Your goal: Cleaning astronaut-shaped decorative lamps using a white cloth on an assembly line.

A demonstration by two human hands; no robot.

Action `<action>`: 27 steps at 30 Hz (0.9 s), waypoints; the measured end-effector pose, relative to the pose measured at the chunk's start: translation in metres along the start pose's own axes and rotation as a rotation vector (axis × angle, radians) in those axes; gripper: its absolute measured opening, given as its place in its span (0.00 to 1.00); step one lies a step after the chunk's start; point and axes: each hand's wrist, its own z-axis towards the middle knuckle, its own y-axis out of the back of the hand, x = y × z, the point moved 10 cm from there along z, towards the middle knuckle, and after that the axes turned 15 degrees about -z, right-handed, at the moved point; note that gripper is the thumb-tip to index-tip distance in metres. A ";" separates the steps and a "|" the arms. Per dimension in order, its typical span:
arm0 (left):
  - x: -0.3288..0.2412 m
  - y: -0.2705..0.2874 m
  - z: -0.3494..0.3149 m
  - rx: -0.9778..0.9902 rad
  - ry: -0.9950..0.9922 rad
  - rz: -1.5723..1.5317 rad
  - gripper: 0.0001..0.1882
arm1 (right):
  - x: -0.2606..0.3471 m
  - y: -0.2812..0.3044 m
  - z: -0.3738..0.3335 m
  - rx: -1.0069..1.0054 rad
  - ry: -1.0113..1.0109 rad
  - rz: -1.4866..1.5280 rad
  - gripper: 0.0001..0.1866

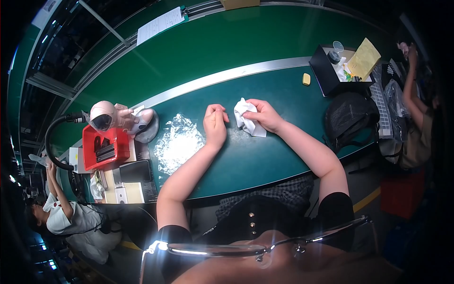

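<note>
A crumpled white cloth [247, 122] is pinched between the thumb and fingers of my right hand [265, 116], its lower corner hanging loose over the green table [227, 161]. Just left of it, my left hand [215, 125] is curled closed, fingers folded toward the palm. Whether anything is inside that left hand is hidden. A small gap separates the two hands. Beside my left forearm lies a shiny, wrinkled sheet of clear plastic [179, 144] on the tabletop.
At left stand a pink and white astronaut-shaped figure [106, 116], a black hose [52, 130] and a red bin [124, 149] with black parts. A yellow block [306, 79], a black box [326, 75] and a black mesh bag [350, 116] are at right. People work on both sides.
</note>
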 end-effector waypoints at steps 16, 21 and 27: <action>-0.005 -0.006 0.000 0.024 0.021 0.055 0.21 | -0.001 0.001 0.000 -0.007 0.004 0.017 0.12; -0.001 -0.002 0.000 -0.011 0.043 0.043 0.21 | 0.001 0.000 0.000 0.001 0.011 0.016 0.12; -0.004 -0.003 0.001 0.002 0.000 0.032 0.21 | 0.002 0.000 0.000 0.000 0.009 0.005 0.12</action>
